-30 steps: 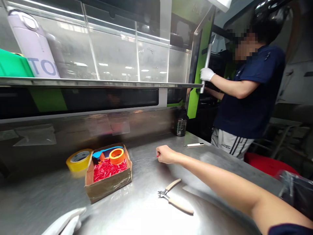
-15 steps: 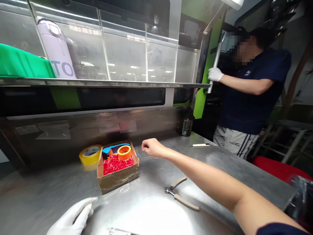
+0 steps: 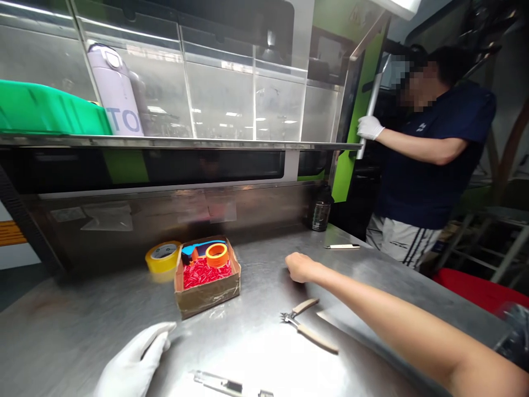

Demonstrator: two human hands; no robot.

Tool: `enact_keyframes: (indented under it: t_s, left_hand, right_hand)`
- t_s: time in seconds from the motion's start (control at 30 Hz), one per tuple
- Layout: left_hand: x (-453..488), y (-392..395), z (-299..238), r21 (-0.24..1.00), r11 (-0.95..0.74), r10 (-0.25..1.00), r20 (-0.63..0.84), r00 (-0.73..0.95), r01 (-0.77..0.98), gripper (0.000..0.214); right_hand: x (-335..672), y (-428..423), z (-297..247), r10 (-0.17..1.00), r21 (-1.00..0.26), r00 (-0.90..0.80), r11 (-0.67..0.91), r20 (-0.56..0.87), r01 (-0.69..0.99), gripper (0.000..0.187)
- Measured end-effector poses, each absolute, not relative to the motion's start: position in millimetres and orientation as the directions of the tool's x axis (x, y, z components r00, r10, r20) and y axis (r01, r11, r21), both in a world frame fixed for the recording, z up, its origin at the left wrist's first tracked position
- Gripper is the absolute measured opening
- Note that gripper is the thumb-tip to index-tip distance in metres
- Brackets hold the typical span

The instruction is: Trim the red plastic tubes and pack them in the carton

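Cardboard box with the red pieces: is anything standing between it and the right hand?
Nothing visible stands between the right hand and the cardboard box; tabletop shows there. The pliers lie nearer the camera, off that line. The box's right wall does rise beside the red pieces, but its top is open.

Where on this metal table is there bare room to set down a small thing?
Bare metal lies between the box and the pliers, and between the yellow tape and the left hand. Crowded: inside the box, among red pieces, and beside it, where the yellow tape lies.
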State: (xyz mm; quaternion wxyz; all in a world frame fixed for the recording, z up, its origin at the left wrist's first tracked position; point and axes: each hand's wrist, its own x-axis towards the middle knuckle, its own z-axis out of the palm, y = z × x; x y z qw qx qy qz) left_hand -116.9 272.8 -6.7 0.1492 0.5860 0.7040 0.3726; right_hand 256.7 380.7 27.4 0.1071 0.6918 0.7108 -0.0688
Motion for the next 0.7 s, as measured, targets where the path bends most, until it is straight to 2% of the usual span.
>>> enact_keyframes:
  t_s: [0.1,0.17,0.47,0.6,0.7]
  left_hand:
    - [-112,265,5,0.77,0.1,0.97,0.065,-0.234,0.63,0.047]
    - [-111,262,8,0.784,0.11,0.975,0.034,-0.219,0.611,0.05]
    - [-112,259,6,0.8,0.042,0.98,0.083,-0.179,0.598,0.041]
    - [-113,259,5,0.803,0.023,0.98,0.099,-0.171,0.596,0.038]
    - [-114,259,3,0.804,0.011,0.981,0.106,-0.162,0.595,0.036]
  right_hand:
    - [248,384,29,0.97,0.071,-0.04,0.058,-0.24,0.996,0.03]
    - [246,388,30,0.97,0.085,-0.044,0.067,-0.24,0.994,0.03]
    - [241,395,26,0.977,0.136,-0.037,0.066,-0.209,0.988,0.029]
    - [240,390,27,0.983,0.083,-0.08,0.094,-0.163,0.992,0.028]
    - [232,384,39,0.987,0.006,-0.152,0.153,-0.058,0.988,0.027]
